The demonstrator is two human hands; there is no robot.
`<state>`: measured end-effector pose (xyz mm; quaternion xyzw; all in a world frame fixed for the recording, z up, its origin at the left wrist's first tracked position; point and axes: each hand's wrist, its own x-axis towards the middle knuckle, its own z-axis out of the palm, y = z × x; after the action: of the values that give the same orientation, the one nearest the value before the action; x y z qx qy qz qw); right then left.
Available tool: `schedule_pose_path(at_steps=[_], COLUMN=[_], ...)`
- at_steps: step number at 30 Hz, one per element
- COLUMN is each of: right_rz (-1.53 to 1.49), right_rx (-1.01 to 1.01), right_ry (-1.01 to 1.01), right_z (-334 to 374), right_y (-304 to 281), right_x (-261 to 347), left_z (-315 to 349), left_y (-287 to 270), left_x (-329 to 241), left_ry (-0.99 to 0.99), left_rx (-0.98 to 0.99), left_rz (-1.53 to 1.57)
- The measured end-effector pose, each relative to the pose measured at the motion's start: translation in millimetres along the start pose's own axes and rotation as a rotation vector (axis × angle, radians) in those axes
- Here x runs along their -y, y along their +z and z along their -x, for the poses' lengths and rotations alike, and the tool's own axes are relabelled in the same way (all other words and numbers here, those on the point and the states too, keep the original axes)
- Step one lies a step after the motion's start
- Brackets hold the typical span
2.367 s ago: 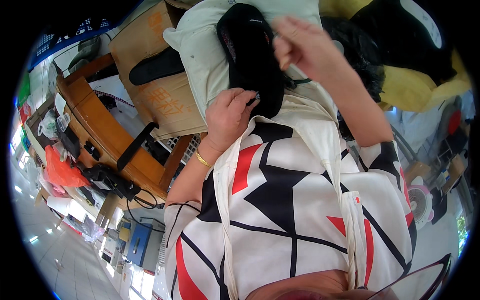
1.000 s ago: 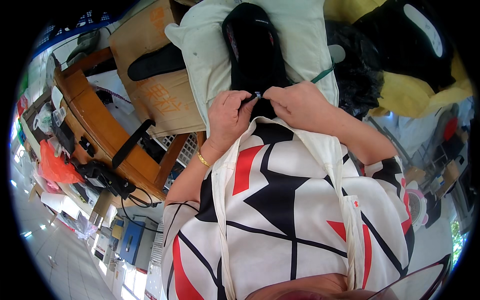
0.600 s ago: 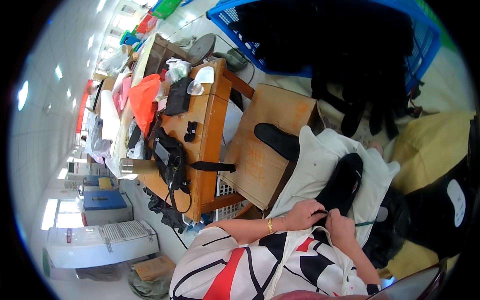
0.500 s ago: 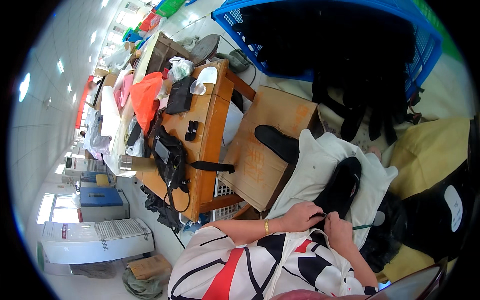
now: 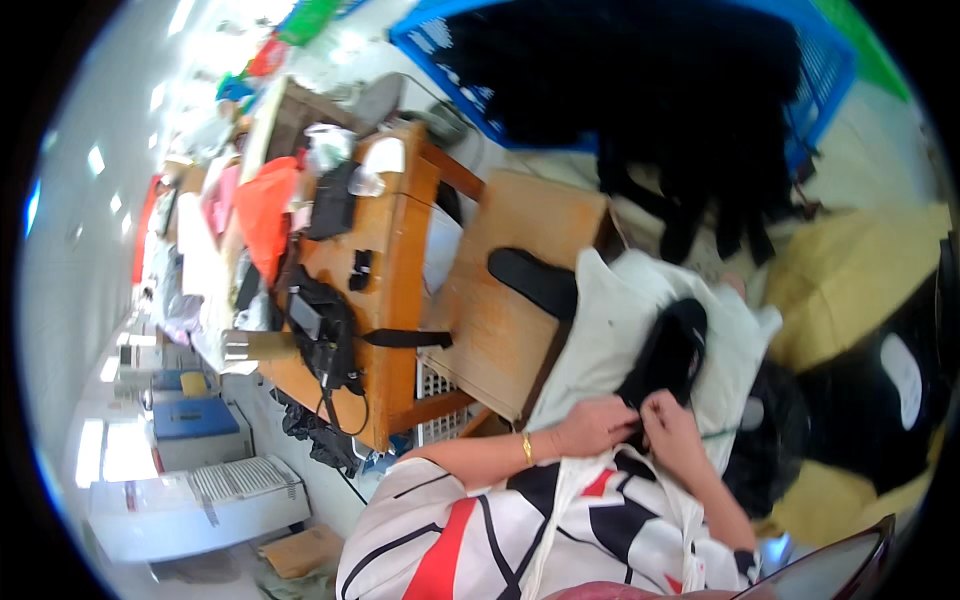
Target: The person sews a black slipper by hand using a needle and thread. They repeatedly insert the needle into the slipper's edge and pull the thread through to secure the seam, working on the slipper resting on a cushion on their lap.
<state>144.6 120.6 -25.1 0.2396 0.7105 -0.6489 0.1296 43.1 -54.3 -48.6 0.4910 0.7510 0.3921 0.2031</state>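
Note:
A black shoe (image 5: 672, 345) lies on a white cloth (image 5: 600, 330) spread over my lap, its opening turned upward. At the shoe's near end my left hand (image 5: 595, 425), with a gold bracelet at the wrist, is closed with fingertips pinching the edge. Close beside it my right hand (image 5: 672, 428) is closed on the same end, thumb and fingers pressed together. A thin green strand (image 5: 718, 434) shows by the right hand; what it is cannot be made out. On a cardboard box (image 5: 505, 225) to the left rests a black sole-shaped piece (image 5: 530, 278).
Ahead stands a blue basket (image 5: 835, 90) heaped with black pieces, some hanging over its side. A wooden table (image 5: 400, 260) at the left holds a black bag (image 5: 322, 335) and a tumbler (image 5: 258, 346). Yellow cloth (image 5: 850, 285) and a black bag (image 5: 765, 440) lie at the right.
The whole view has shifted, so the scene sits a little further left, with some blur. Both hands stay at the shoe's near end, the right one slightly raised toward the left hand.

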Motion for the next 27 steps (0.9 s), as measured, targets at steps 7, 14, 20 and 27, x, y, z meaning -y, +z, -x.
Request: schedule_pose_path(at_steps=[7, 14, 20, 27], right_rz=[0.122, 0.236, 0.301, 0.106], right_rx=[-0.040, -0.218, -0.021, -0.160], right_ry=[-0.403, -0.358, -0.269, -0.408], right_z=[-10.0, -24.2, -18.3, -27.8], right_y=[-13.0, 11.2, -15.7, 8.5], right_x=[-8.9, -7.6, 1.9, -7.1], left_z=[0.7, -3.1, 0.9, -3.1], left_y=[2.8, 2.5, 0.3, 3.1], left_x=[-4.9, -1.3, -3.5, 0.5], left_ry=[0.042, 0.051, 0.038, 0.080], left_rx=[0.045, 0.047, -0.025, 0.042], left_rz=[-0.082, 0.057, 0.062, 0.081])
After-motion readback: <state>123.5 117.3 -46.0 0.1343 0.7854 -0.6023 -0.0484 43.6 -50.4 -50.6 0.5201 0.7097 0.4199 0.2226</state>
